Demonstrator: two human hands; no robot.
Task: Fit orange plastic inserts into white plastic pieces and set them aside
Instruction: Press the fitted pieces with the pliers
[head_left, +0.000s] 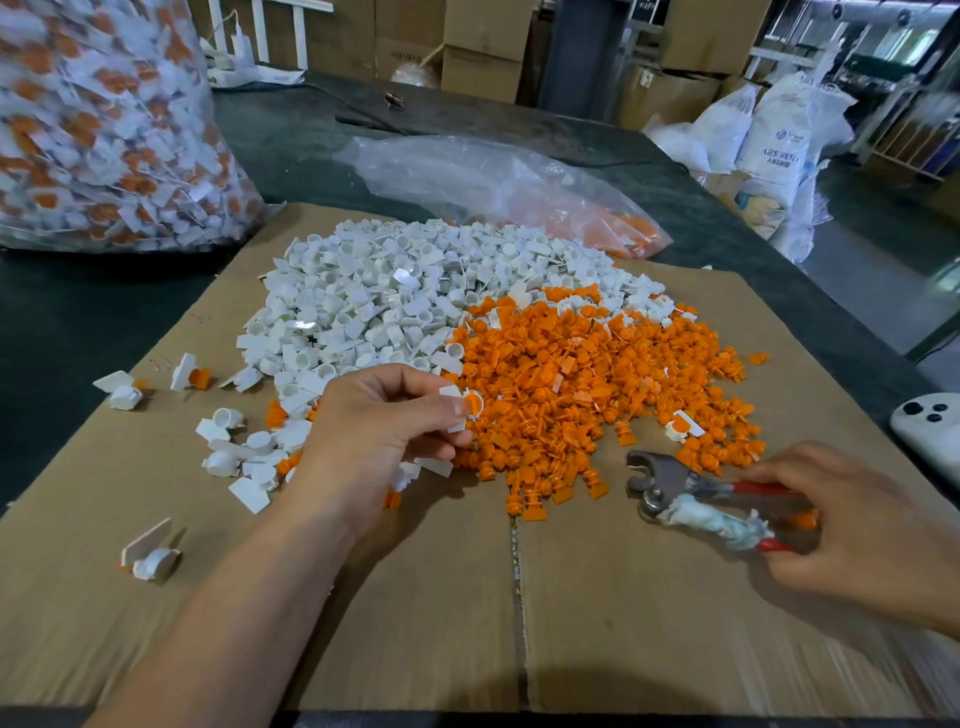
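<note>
Our left hand (384, 441) pinched a small white plastic piece (450, 391) with a round orange plastic insert (474, 404) seated in its cup, raised, we judged, for pressing home. Our right hand (857, 525) gripped red-handled steel pliers (670, 486), one handle rag-wrapped. A glossy white heap (374, 301) and an orange heap (587, 384) covered the middle of the brown cardboard sheet (649, 623). Finished pieces (189, 373) dotted its left edge.
</note>
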